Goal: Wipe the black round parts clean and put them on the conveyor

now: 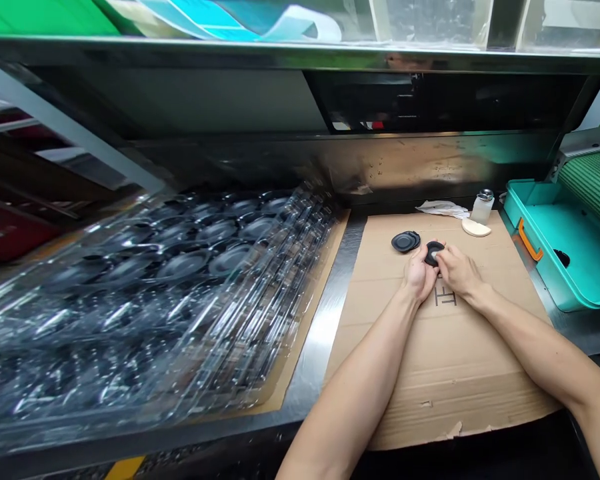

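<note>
A small black round part [433, 252] lies in my left hand [417, 275], whose fingers are wrapped around its edge. My right hand [459, 270] reaches in from the right, its fingers bunched together against the face of that part. A pale spot shows at the right fingertips; whether it is a scrap of material or a fingertip, I cannot tell. Just left of the hands, several similar black round parts [405, 241] rest overlapping on the cardboard sheet [445, 360]. Both forearms extend over this sheet, and printed dark marks show between them.
Stacked clear plastic trays [260, 300] with black round parts fill the left side. Behind my hands are a pump bottle [482, 205], a cream-coloured pad [476, 228] and a crumpled white cloth [443, 209]. A teal bin [585, 233] stands right; a metal shelf [280, 57] crosses above.
</note>
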`<state>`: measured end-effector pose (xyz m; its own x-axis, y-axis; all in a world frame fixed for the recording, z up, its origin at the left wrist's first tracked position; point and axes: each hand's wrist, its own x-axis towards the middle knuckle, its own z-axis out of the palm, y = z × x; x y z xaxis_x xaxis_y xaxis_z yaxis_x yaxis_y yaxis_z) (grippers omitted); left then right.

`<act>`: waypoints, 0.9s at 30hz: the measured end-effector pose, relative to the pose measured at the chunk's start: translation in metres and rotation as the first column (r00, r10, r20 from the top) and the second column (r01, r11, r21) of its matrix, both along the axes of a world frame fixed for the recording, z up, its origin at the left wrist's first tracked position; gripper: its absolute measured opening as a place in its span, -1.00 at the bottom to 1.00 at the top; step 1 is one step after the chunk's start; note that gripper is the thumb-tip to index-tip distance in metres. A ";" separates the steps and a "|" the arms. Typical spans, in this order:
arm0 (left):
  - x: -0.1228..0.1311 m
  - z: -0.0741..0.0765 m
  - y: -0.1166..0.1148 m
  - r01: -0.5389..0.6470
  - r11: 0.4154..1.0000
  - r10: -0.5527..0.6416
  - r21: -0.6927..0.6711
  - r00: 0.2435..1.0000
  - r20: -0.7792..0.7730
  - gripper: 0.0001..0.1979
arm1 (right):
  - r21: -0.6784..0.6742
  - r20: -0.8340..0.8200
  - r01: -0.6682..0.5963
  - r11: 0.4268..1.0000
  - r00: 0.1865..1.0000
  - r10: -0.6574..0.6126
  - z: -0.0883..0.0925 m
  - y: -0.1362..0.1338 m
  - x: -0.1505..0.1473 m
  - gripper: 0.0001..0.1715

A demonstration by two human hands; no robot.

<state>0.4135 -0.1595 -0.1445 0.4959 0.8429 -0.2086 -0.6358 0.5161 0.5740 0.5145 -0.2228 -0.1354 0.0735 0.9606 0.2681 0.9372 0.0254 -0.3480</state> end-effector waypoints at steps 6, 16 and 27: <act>0.006 -0.005 -0.001 0.036 0.999 -0.036 -0.026 0.999 0.010 -0.66 | 0.102 0.005 -0.049 0.994 0.999 0.049 -0.009 0.017 0.000 -0.74; 0.003 -0.007 -0.002 0.070 0.995 -0.066 0.075 0.996 -0.058 -0.79 | 0.181 0.134 -0.011 0.983 0.991 -0.014 -0.001 0.023 0.016 -0.66; 0.005 -0.018 0.001 0.068 0.987 -0.052 0.146 0.992 -0.111 -0.82 | -0.046 0.134 0.169 0.985 0.978 -0.161 0.009 0.009 0.022 -0.60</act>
